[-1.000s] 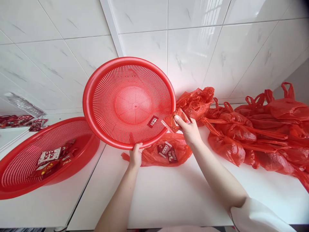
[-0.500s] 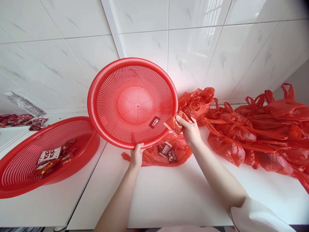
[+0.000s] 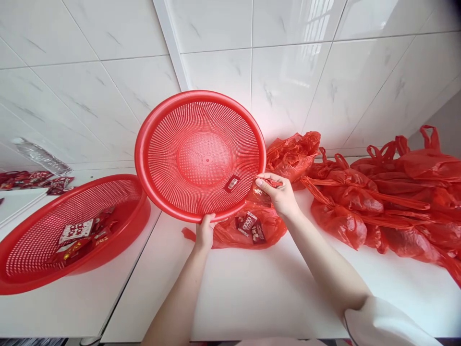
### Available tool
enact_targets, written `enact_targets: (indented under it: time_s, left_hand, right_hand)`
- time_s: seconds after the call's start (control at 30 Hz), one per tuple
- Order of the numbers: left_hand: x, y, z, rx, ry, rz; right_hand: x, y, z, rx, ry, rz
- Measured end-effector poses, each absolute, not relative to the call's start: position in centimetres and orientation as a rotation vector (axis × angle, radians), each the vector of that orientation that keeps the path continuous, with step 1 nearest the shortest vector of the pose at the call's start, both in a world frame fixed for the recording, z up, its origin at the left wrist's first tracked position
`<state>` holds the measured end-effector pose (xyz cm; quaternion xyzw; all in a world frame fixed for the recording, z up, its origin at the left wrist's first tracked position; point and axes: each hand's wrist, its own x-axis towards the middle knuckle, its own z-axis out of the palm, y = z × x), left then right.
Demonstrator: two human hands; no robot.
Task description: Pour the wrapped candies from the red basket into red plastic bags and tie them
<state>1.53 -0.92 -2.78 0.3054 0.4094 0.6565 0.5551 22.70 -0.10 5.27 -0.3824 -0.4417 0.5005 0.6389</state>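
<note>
My left hand [image 3: 205, 232] grips the lower rim of a red perforated plastic basket [image 3: 142, 158], which is tilted up with its inside facing me. One small dark red packet [image 3: 232, 183] lies inside, low on the right wall. Beside the basket's lower right edge, my right hand [image 3: 283, 194] pinches a shiny red and gold snack packet [image 3: 260, 194], partly covered by the rim and my fingers. Below both hands an open red plastic bag [image 3: 266, 223] lies on the white table, with dark red packets [image 3: 249, 223] in it.
A second red basket [image 3: 118, 250] with several packets stands on the left. Behind it lie a clear plastic bottle [image 3: 43, 156] and red packets [image 3: 25, 179]. Filled red bags [image 3: 389, 202] crowd the right side, and a crumpled red bag [image 3: 295, 151] sits against the tiled wall [image 3: 288, 86].
The packet in my right hand has turned downward beside the basket rim, and the hand has shifted slightly. The basket has moved a little right and down in view.
</note>
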Motion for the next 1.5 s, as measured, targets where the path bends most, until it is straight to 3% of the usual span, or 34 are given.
enact_targets:
  time_s: [0.37,0.63,0.8,1.07,1.17,1.33,1.5]
  left_hand:
    - [1.5,-0.9,-3.0,0.725,0.956,1.571]
    - [1.3,-0.8,-2.1,0.721,1.000,1.644]
    - [1.1,-0.6,-1.9,0.721,0.984,1.658]
    - [0.7,-0.3,-2.3,0.720,0.949,1.676]
    - [1.0,-0.5,-2.2,0.726,0.931,1.623]
    - [2.1,-1.3,-2.9,0.760,0.905,1.475]
    - [2.7,-2.0,-4.0,0.816,0.909,1.336]
  right_hand:
    - [22.6,-0.2,5.2,-0.995,-1.201,0.964]
    - [24.2,0.1,4.8,-1.330,-1.899,0.820]
    - [23.8,0.5,3.4,-1.541,-2.242,0.918]
    - [23.0,1.1,2.9,-1.988,-2.019,0.356]
    - [23.6,0.6,4.2,-1.929,-1.901,0.145]
    - [23.0,0.4,4.0,-1.479,-2.068,-0.098]
    - [21.8,1.3,0.9,-1.658,-2.354,-0.028]
